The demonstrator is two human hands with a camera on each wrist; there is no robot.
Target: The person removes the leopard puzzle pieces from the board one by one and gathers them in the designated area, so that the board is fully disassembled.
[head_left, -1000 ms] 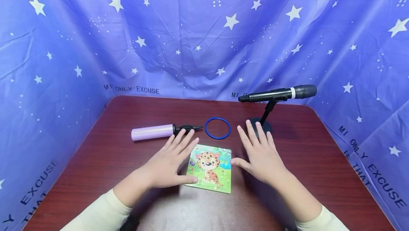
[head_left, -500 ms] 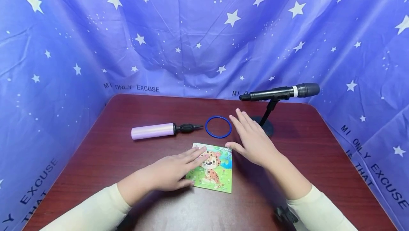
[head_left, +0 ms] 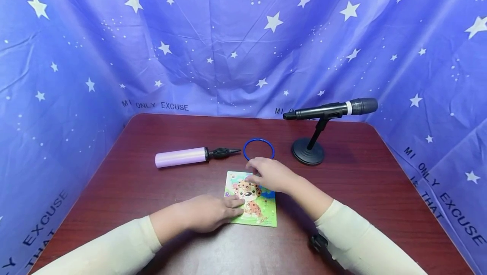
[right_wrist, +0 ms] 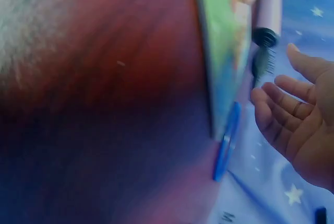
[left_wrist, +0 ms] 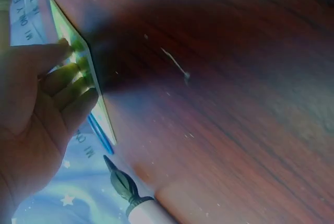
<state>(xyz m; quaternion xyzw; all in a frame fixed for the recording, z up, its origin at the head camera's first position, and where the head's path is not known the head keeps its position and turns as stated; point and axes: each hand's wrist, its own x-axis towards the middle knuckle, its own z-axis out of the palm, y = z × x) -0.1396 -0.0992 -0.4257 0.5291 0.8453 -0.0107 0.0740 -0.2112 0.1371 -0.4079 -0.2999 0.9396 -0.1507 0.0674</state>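
A square picture board [head_left: 266, 213] with a cartoon leopard on green and blue lies flat on the table. My left hand [head_left: 209, 213] rests at its left side, fingertips on the picture; the left wrist view shows these fingers [left_wrist: 78, 104] fairly straight at the board [left_wrist: 65, 25]. Over the board's upper right corner hovers my right hand [head_left: 275, 175], its fingers loosely bent with nothing in them. That hand [right_wrist: 308, 114] stands apart from the board [right_wrist: 222, 51] in the right wrist view. Just behind it lies a blue ring [head_left: 258, 140], its near edge partly hidden by the right hand.
A lilac hand pump [head_left: 180, 157] with a black nozzle lies at the back left, its tip close to the ring. At the back right a black microphone [head_left: 323, 111] sits on a stand with a round base [head_left: 308, 152]. A starry curtain [head_left: 213, 34] surrounds the dark red table [head_left: 114, 190].
My left hand has come down onto the board's left part. The right hand has swept left from beside the microphone stand to over the board's upper right corner, its spread fingers now bent.
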